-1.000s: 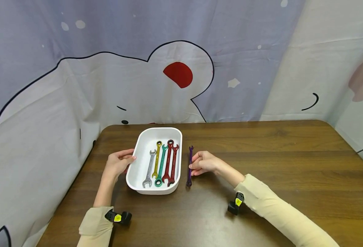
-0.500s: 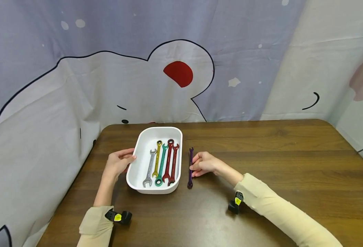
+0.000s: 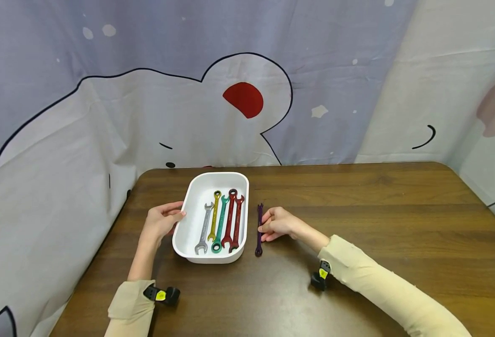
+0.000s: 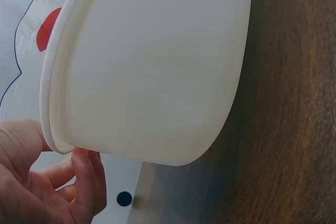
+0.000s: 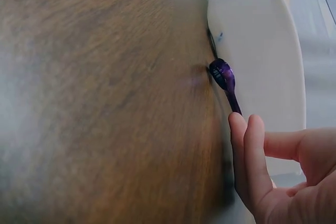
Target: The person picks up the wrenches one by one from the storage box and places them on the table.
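My left hand (image 3: pixel 159 224) grips the left rim of a white plastic tub (image 3: pixel 190 234), thumb on the rim and fingers beneath it, as the left wrist view shows. Inside the tub lie a silver open-end wrench (image 3: pixel 204 230), a yellow combination wrench (image 3: pixel 214 217), a green one (image 3: pixel 220 226) and two red wrenches (image 3: pixel 229 220), roughly side by side. Just right of the tub, my right hand (image 3: pixel 278 224) pinches a purple wrench (image 3: pixel 259 241) at its middle. In the right wrist view its near end (image 5: pixel 223 74) is at or just above the tabletop; contact is unclear.
Beneath everything is a brown wooden table (image 3: pixel 378 224). A patterned curtain (image 3: pixel 323 84) hangs behind it and along the left side. Both sleeves carry small black wrist cameras (image 3: pixel 163 296).
The purple wrench has shifted very slightly toward me in my right hand's pinch, its far end lower in view. My left hand and the tub have stayed in place.
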{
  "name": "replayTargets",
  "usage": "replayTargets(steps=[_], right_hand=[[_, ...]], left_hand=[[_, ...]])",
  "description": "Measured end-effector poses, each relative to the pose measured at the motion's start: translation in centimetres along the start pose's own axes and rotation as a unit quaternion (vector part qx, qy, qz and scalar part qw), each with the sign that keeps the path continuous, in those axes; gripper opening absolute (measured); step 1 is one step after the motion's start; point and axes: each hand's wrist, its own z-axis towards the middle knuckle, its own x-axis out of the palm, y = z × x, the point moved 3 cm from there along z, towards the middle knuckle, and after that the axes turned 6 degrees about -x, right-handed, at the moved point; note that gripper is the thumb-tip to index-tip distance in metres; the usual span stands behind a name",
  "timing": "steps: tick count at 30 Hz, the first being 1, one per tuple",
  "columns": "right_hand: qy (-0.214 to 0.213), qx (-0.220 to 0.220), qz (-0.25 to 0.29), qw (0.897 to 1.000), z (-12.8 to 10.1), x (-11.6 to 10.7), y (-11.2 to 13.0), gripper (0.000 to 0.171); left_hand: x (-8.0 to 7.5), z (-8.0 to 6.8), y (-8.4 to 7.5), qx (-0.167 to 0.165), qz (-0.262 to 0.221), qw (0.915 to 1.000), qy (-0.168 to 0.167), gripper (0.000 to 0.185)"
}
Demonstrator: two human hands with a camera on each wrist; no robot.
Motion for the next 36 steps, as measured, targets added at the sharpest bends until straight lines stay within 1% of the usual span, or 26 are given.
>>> replayTargets(steps=[6, 13, 21, 28, 36], right_hand=[[-0.003, 0.007, -0.008, 1.000, 0.00, 0.05, -0.22, 0.025], [-0.017, 0.011, 0.002, 1.000, -0.04, 0.12, -0.36, 0.026], [-0.030, 0.023, 0.012, 0.999, 0.10, 0.31, -0.29, 0.032], [-0.030, 0.025, 0.007, 0.999, 0.02, 0.33, -0.20, 0.035], [-0.033, 0.026, 0.016, 0.999, -0.08, 0.44, -0.22, 0.035]], left_hand=[[0.00, -0.01, 0.05, 0.001, -0.002, 1.0000, 0.001, 0.044], [0.06, -0.01, 0.06, -0.004, -0.001, 1.0000, 0.000, 0.044], [0.02, 0.02, 0.09, 0.000, -0.002, 1.0000, 0.001, 0.044], [0.03, 0.06, 0.15, -0.001, 0.001, 1.0000, 0.001, 0.043], [0.00, 0.09, 0.16, 0.004, 0.004, 1.0000, 0.001, 0.044]])
